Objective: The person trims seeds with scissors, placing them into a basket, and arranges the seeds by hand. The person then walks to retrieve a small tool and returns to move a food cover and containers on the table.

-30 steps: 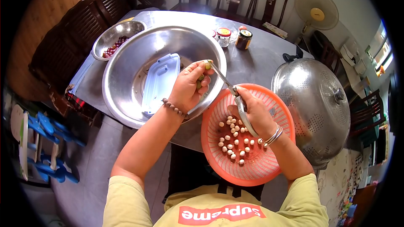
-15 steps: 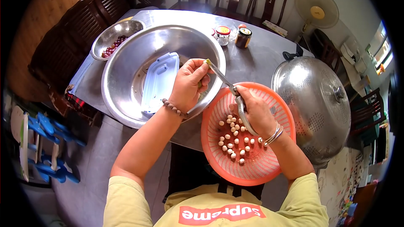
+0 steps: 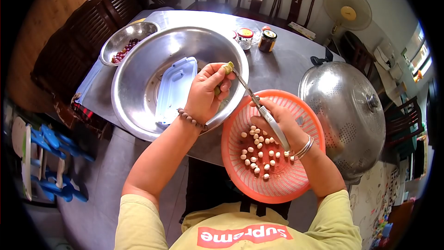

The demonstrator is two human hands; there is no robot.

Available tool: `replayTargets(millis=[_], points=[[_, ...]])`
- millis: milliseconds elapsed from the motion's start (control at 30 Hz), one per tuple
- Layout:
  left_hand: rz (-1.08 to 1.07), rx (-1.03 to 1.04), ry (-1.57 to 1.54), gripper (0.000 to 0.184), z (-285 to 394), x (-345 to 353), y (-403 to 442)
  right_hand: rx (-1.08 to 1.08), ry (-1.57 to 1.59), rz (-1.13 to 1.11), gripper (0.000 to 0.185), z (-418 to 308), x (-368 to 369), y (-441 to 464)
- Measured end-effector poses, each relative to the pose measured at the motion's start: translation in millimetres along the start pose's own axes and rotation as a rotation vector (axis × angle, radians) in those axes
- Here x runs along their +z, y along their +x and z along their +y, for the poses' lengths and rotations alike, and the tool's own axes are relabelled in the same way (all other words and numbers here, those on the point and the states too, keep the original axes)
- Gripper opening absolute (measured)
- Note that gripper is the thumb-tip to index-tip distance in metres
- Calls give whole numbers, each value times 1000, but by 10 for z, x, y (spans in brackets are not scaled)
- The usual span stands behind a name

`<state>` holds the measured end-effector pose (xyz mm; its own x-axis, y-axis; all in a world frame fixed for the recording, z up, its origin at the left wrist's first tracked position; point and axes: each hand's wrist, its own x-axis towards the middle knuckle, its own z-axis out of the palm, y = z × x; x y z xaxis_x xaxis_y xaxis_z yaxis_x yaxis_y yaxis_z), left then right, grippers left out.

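My left grip [image 3: 206,91] pinches 1 green seed [image 3: 227,68] between thumb and finger, with green pieces [image 3: 217,90] tucked in the curled palm. My right grip [image 3: 283,122] is wrapped around the metal shears [image 3: 275,130], whose tip touches the seed or sits just beside it; from here I cannot tell which. In my view, the seed is over the right side of the steel basin [image 3: 121,95]. The worst risk, as I judge it, is the blade skidding off that small, rounded surface into the thumb. Too loose a pinch could drop the seed; a low right wrist could bump the orange basket [image 3: 259,196] and scatter its white seeds [image 3: 260,154].
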<state>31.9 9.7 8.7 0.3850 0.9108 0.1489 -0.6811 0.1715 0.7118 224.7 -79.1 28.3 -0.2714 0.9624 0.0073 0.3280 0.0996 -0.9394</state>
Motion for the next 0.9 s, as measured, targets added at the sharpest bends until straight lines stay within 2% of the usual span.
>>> replayTargets(millis=[33, 100, 233, 300, 333, 400, 533, 733, 800, 900], points=[[1, 3, -1, 13, 5, -12, 3, -1, -2, -3, 35, 0, -6, 6], [-35, -18, -92, 15, 5, -38, 10, 152, 316, -75, 34, 10, -21, 12], [-41, -41, -154, 18, 0, -68, 23, 99, 290, -65, 34, 27, -13, 33], [-69, -71, -216, 22, -1, -80, 28, -15, 48, 7, 36, 95, -9, 56], [-70, -71, -216, 22, -1, -78, 25, -16, 48, 7, 36, 90, -10, 53], [-41, -69, -204, 23, -2, -64, 20, -33, -156, 83, 40, 64, -12, 41], [-36, -65, -169, 23, -6, -44, 19, -88, -277, 128, 42, 25, -17, 32], [-83, -59, -165, 22, -8, -59, 32, 18, -63, 24, 43, 110, -36, 24], [-69, -66, -137, 22, -4, -58, 38, 110, 165, -38, 42, 62, -37, 9], [-99, -73, -163, 22, -4, -72, 42, 60, 229, -60, 42, 105, -45, 5]])
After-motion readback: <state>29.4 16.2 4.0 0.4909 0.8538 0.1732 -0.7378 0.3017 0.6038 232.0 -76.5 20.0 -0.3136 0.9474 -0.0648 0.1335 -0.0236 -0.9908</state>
